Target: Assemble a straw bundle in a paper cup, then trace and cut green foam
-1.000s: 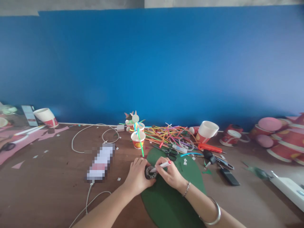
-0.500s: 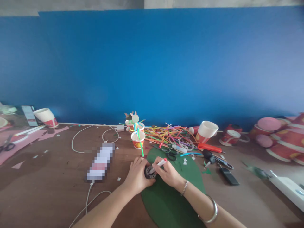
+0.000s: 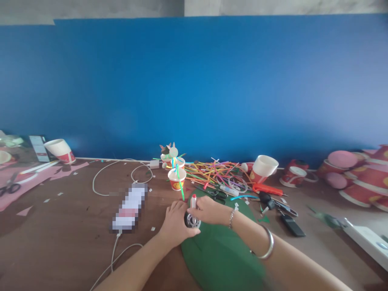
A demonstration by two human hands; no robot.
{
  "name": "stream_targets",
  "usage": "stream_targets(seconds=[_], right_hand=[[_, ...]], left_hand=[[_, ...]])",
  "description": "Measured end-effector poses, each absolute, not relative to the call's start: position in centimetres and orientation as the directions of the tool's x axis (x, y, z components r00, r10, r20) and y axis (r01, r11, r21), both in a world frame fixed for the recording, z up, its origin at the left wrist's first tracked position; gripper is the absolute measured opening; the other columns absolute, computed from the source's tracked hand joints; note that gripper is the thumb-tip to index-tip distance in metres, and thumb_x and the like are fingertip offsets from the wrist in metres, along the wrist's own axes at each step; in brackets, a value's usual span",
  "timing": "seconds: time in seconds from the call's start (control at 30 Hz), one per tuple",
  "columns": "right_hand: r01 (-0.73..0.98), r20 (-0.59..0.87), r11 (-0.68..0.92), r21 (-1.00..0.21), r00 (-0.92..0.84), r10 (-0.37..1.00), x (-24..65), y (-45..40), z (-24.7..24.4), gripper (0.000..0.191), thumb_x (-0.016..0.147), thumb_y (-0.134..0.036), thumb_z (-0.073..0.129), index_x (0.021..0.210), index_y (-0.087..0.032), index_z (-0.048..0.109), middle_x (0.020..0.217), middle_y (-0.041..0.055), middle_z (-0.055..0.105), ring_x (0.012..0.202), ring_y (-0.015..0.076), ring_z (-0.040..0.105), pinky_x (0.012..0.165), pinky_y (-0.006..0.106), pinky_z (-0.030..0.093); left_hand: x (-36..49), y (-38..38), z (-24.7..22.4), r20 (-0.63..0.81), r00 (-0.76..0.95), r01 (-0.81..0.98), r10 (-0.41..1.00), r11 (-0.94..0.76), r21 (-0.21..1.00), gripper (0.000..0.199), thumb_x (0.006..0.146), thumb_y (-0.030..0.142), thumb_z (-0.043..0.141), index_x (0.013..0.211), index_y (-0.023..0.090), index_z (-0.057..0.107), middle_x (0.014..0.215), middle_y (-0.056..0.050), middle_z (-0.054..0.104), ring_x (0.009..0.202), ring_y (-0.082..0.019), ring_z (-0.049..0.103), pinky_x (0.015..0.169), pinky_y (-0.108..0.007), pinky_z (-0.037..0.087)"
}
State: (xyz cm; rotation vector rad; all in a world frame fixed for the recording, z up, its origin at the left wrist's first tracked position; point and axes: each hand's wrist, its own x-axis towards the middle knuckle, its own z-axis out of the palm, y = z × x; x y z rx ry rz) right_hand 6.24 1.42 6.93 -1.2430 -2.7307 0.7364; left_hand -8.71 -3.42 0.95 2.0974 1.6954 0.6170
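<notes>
Right, the round black-and-white piece (image 3: 194,221) sits between the two hands, at the left edge of the green sheet (image 3: 224,254). Left hand (image 3: 175,223) is clamped on it: fingers round the far side, thumb at the near side. Right hand (image 3: 209,211) is closed on the marker (image 3: 194,203), held near upright, red end up, over the piece (can't tell if the tip touches).

Just beyond the left hand: paper cup (image 3: 176,184), upright, green strip hanging over its near side. Beyond the right hand: black-handled scissors (image 3: 218,196), then a heap of coloured strips (image 3: 214,173). Right of the right hand: orange tool (image 3: 266,188), keys (image 3: 266,200), black fob (image 3: 292,225). Left of the left hand: a phone (image 3: 129,208) (screen pixelated), white cable (image 3: 113,252) running from its near end. All on the brown worktop (image 3: 60,246), blue wall (image 3: 194,81) behind.
</notes>
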Motion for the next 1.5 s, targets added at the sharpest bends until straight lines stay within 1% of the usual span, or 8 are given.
stream_targets(seconds=[0.27,0.4,0.6,0.87,1.07,1.2,1.37,1.5], right_hand=[[0.541,-0.090,0.834,-0.108,-0.841,0.534,4.9,0.9,7.9,0.026,0.084,-0.019,0.045,0.064,-0.014,0.060,0.065,0.0059,0.063,0.058,0.0161,0.053,0.060,0.031,0.029],[0.436,-0.097,0.896,0.081,-0.891,0.443,5.0,0.1,7.6,0.021,0.083,-0.016,0.048,0.070,-0.015,0.064,0.077,0.0075,0.067,0.060,0.0165,0.055,0.060,0.032,0.028],[0.431,-0.029,0.887,0.164,-0.897,0.441,5.5,-1.6,7.5,0.016,0.083,-0.015,0.047,0.078,-0.015,0.062,0.089,0.0096,0.064,0.065,0.0166,0.054,0.061,0.032,0.027],[0.523,0.168,0.852,-0.034,-0.837,0.521,7.3,-2.4,4.8,0.008,0.086,-0.019,0.046,0.084,-0.017,0.054,0.080,0.0057,0.062,0.073,0.0172,0.050,0.068,0.033,0.026],[0.569,0.257,0.739,-0.361,-0.701,0.665,8.0,-2.5,3.9,0.017,0.091,-0.023,0.039,0.080,-0.018,0.051,0.077,0.0026,0.059,0.075,0.0156,0.051,0.071,0.030,0.031],[0.521,0.253,0.628,-0.578,-0.617,0.745,8.1,-2.1,3.2,0.017,0.091,-0.023,0.039,0.078,-0.019,0.050,0.076,0.0007,0.058,0.074,0.0144,0.051,0.074,0.030,0.036],[0.379,0.121,0.391,-0.838,-0.570,0.812,8.0,-0.7,2.2,0.017,0.088,-0.025,0.041,0.074,-0.019,0.048,0.068,-0.0013,0.054,0.065,0.0126,0.052,0.062,0.025,0.041],[0.375,0.003,0.267,-0.888,-0.576,0.818,7.6,0.5,2.7,0.019,0.085,-0.027,0.045,0.068,-0.018,0.046,0.059,-0.0025,0.053,0.058,0.0117,0.051,0.056,0.023,0.041]], left_hand=[[-8.8,-3.7,1.2,0.118,0.191,0.803,0.975,-0.224,0.552,0.061,0.051,0.041,0.078,0.105,0.026,0.054,0.110,-0.005,0.059,0.109,-0.028,0.047,0.087,-0.039,0.035],[-8.7,-3.6,1.2,0.099,0.188,0.818,0.977,-0.211,0.534,0.055,0.049,0.041,0.079,0.096,0.024,0.057,0.103,-0.004,0.059,0.105,-0.028,0.049,0.086,-0.038,0.036],[-8.7,-3.5,0.5,0.134,0.182,0.851,0.974,-0.224,0.474,0.045,0.052,0.030,0.075,0.090,0.023,0.054,0.101,-0.005,0.058,0.103,-0.026,0.050,0.085,-0.035,0.036],[-8.7,-3.8,1.6,0.089,0.187,0.832,0.978,-0.206,0.516,0.033,0.057,0.022,0.067,0.086,0.024,0.052,0.099,-0.002,0.058,0.102,-0.023,0.049,0.084,-0.034,0.034],[-8.7,-3.8,1.7,0.091,0.200,0.815,0.976,-0.217,0.538,0.035,0.059,0.044,0.069,0.082,0.024,0.052,0.095,-0.001,0.057,0.098,-0.023,0.049,0.080,-0.034,0.034],[-8.7,-3.8,1.8,0.074,0.198,0.826,0.977,-0.207,0.525,0.043,0.055,0.049,0.072,0.084,0.024,0.053,0.096,-0.001,0.057,0.100,-0.025,0.048,0.080,-0.034,0.034],[-8.8,-3.8,1.9,0.068,0.193,0.821,0.979,-0.198,0.536,0.047,0.050,0.045,0.077,0.085,0.023,0.054,0.097,-0.001,0.057,0.100,-0.026,0.048,0.080,-0.035,0.034],[-8.7,-3.7,1.7,0.062,0.184,0.828,0.981,-0.189,0.528,0.045,0.051,0.044,0.075,0.085,0.023,0.054,0.098,-0.003,0.057,0.101,-0.027,0.048,0.082,-0.037,0.034]])
